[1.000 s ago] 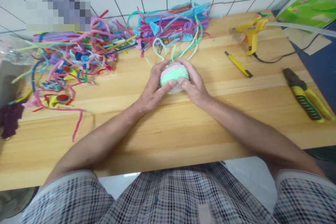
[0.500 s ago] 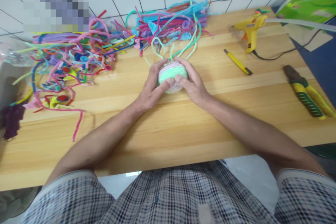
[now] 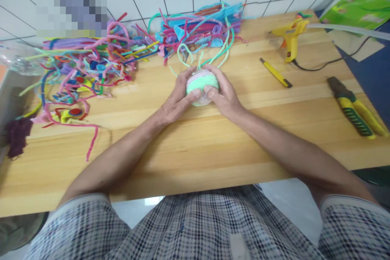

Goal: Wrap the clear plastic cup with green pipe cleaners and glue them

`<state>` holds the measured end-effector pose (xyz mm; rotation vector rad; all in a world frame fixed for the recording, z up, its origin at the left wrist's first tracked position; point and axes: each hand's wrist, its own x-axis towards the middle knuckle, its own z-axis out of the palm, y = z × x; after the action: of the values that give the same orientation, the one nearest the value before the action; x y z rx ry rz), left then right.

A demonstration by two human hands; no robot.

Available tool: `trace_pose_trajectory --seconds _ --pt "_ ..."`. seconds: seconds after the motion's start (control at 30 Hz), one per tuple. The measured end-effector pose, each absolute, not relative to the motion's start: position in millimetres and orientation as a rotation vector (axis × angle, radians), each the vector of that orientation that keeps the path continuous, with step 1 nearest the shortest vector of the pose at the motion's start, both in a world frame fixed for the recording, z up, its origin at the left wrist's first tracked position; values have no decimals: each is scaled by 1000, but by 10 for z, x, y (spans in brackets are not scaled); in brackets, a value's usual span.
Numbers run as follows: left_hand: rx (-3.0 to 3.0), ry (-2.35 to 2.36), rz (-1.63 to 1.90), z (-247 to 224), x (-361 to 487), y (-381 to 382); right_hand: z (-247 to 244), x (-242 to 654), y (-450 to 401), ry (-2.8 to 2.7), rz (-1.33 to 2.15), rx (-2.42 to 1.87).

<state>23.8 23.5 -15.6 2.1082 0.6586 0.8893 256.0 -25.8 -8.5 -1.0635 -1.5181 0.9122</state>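
Between my two hands is a round ball-like piece wound with pipe cleaners [image 3: 201, 82], mint green with a pale lilac band and a clear-looking underside. My left hand [image 3: 180, 96] is wrapped around its left side, thumb pressed on the front. From the other side my right hand [image 3: 226, 94] grips it the same way, both thumbs nearly meeting. Loose mint-green pipe cleaners [image 3: 224, 50] lie just behind the piece; whether they join it is hidden by my fingers.
Tangled coloured pipe cleaners [image 3: 91, 61] cover the back left, with bundled ones [image 3: 201, 20] along the tiled wall. To the right lie a yellow glue gun [image 3: 291, 38] with its cord, a yellow utility knife [image 3: 276, 73] and pliers [image 3: 353, 107]. A green package [image 3: 359, 8] is at the far right corner.
The view has shifted slightly, so everything on the left sits a little further right. Both hands keep the same hold on the round piece.
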Motion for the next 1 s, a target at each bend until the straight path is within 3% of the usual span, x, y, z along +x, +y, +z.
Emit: trace_pose_trajectory --seconds 0.43,0.7,1.0 --pt "2051 656 903 -122 289 259 -32 2600 -268 -1530 930 -1046" --pt "2095 585 736 -2 220 313 -121 2636 -186 -1510 928 -1022" --pt "1994 577 856 -164 240 400 -180 2626 -144 -1439 997 -1008"
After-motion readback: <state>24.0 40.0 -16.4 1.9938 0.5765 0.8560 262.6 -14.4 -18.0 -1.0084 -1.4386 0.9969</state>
